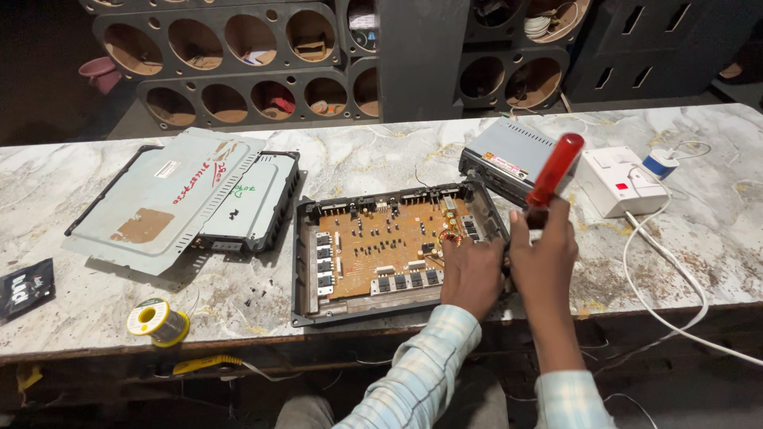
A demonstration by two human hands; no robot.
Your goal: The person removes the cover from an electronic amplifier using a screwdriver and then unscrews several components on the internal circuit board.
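Observation:
An open amplifier chassis (306, 262) lies on the marble bench, its brown circuit board (381, 246) facing up. My left hand (472, 274) rests on the chassis's right front corner, fingers curled onto the board near a small copper coil (451, 236). My right hand (544, 253) is shut on a red-handled screwdriver (555, 169) held nearly upright at the chassis's right edge. The screwdriver's tip is hidden behind my hands.
A grey metal cover (167, 199) lies on a second amplifier case (258, 202) at the left. A car stereo unit (509, 155), a white socket box (618, 183) with a white cable (660, 302), a solder spool (157, 320) and speaker cabinets (238, 63) surround the bench.

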